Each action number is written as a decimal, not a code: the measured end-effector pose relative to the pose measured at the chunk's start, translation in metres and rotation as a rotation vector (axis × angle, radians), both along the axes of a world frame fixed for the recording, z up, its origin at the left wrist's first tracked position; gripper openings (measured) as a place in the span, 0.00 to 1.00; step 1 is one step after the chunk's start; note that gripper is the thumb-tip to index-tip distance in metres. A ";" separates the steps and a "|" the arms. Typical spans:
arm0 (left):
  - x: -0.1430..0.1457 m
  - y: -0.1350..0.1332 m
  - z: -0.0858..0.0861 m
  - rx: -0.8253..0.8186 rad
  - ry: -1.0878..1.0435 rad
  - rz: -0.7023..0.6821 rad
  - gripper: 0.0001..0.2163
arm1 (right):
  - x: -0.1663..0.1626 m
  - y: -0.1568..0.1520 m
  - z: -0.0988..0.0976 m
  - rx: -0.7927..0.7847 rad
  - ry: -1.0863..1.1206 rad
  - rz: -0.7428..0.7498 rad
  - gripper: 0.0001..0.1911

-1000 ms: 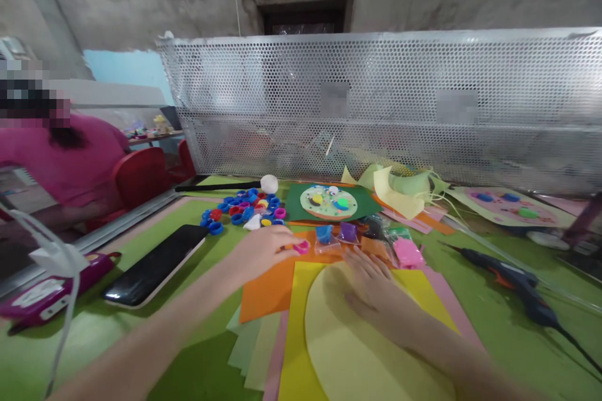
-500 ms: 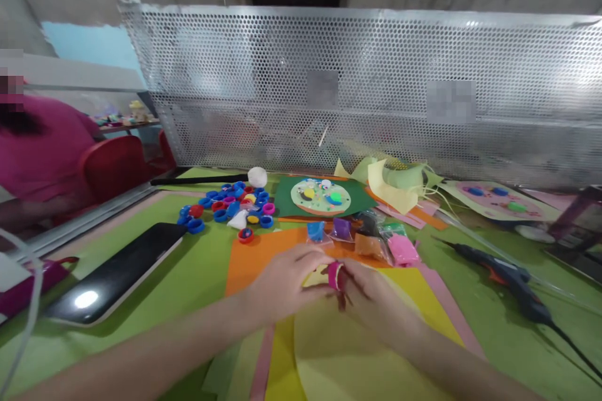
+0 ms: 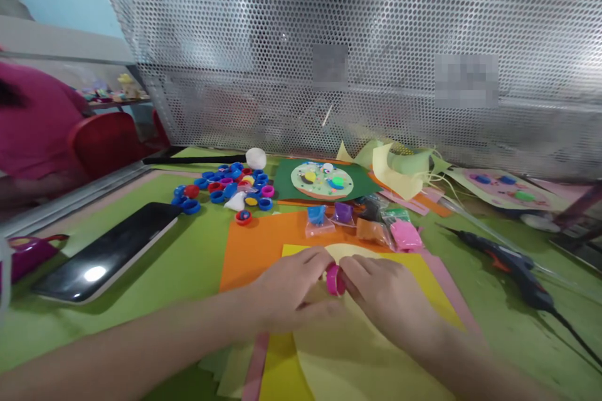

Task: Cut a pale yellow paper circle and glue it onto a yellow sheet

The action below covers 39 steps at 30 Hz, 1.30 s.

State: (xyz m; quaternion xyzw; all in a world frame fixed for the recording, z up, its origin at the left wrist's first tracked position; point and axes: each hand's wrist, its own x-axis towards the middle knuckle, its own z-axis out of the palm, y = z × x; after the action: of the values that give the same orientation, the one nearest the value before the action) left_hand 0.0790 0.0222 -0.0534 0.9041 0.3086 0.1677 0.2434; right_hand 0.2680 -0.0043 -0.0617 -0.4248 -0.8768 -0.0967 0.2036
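Note:
Between my two hands is a small pink bottle cap [image 3: 334,280], held on its side above a pale yellow paper circle [image 3: 357,357]. My left hand [image 3: 291,291] is closed on the cap from the left, its thumb stretched out below. From the other side, the curled fingers of my right hand [image 3: 385,291] grip the cap's right edge; their tips are partly hidden. Under the circle lies a bright yellow sheet [image 3: 282,363], with an orange sheet [image 3: 254,244] behind it. Small bags of clay, one with pink clay [image 3: 406,235], lie just beyond my hands.
A pile of bottle caps [image 3: 228,191] and a phone [image 3: 110,254] lie to the left. Behind sits a decorated paper circle [image 3: 322,180] on green card. A glue gun [image 3: 508,266] with its cord rests at right. A perforated metal panel [image 3: 282,62] rises behind; a person in pink [image 3: 37,119] sits far left.
My view has tilted down, so the table things sit higher in the picture. Both hands still hold the pink cap, and my right fingers have curled in closer around it.

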 end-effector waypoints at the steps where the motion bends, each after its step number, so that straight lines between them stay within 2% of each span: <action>1: 0.001 -0.001 0.000 -0.011 0.016 0.009 0.18 | 0.000 -0.001 0.000 0.023 -0.006 0.016 0.12; 5: 0.004 -0.006 0.003 -0.046 0.066 0.039 0.13 | -0.001 -0.001 0.000 0.063 -0.019 0.078 0.13; 11: 0.004 -0.012 0.014 -0.188 0.012 -0.020 0.07 | 0.000 -0.002 -0.002 0.048 0.023 0.169 0.17; 19: -0.001 -0.009 0.005 -0.294 -0.169 -0.148 0.10 | 0.000 -0.001 -0.002 -0.019 0.112 0.218 0.21; 21: -0.001 -0.009 0.006 -0.271 -0.141 -0.140 0.10 | 0.000 -0.001 -0.001 -0.032 0.107 0.217 0.21; 25: 0.004 -0.012 0.009 -0.119 0.006 -0.032 0.09 | 0.000 -0.005 0.003 -0.015 0.046 0.144 0.17; 30: 0.008 -0.014 0.002 0.082 0.069 0.004 0.14 | -0.003 -0.011 0.007 0.024 -0.023 0.057 0.15; 35: 0.008 -0.018 -0.001 0.115 0.083 0.034 0.15 | -0.005 -0.011 0.010 0.026 -0.064 0.063 0.14; 39: 0.008 -0.021 0.000 0.144 0.077 0.031 0.22 | -0.007 -0.012 0.010 0.057 -0.067 0.051 0.13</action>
State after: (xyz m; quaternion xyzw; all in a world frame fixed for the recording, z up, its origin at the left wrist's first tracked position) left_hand 0.0869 0.0010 -0.0536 0.9201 0.3189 0.1584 0.1631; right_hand 0.2610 -0.0165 -0.0519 -0.3927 -0.8907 -0.1304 0.1884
